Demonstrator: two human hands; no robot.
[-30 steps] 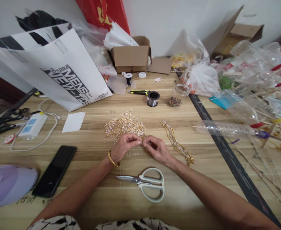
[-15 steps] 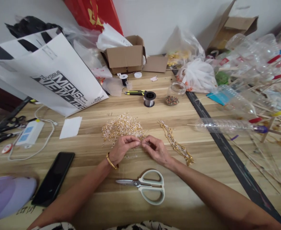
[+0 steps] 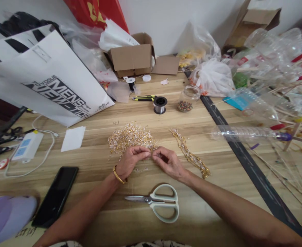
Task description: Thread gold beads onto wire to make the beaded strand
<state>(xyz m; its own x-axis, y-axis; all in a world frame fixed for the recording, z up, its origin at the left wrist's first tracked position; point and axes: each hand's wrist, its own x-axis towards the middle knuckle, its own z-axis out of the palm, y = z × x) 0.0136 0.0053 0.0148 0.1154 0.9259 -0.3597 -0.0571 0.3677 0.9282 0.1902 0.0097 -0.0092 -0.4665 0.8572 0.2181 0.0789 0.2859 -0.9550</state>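
My left hand (image 3: 134, 158) and my right hand (image 3: 167, 161) meet fingertip to fingertip over the wooden table, each in a pinch. Whatever lies between the fingers is too small to make out. Just beyond them spreads a pile of small gold and clear beads (image 3: 130, 137). A short piece of chain (image 3: 141, 169) lies on the wood below my left hand. To the right of my right hand rest several gold beaded strands (image 3: 190, 154). Scissors with pale green handles (image 3: 152, 202) lie nearer to me, blades pointing left.
Behind the pile are a wire spool (image 3: 160, 105), a yellow-black utility knife (image 3: 143, 98) and a glass jar (image 3: 188, 99) holding beads. A phone (image 3: 55, 197) lies at left, near a white paper bag (image 3: 55, 79). Plastic bottles (image 3: 269, 58) and sticks crowd the right side.
The camera view has shifted slightly. Both hands keep the same pinch in nearly the same place; nothing else on the table has visibly moved.
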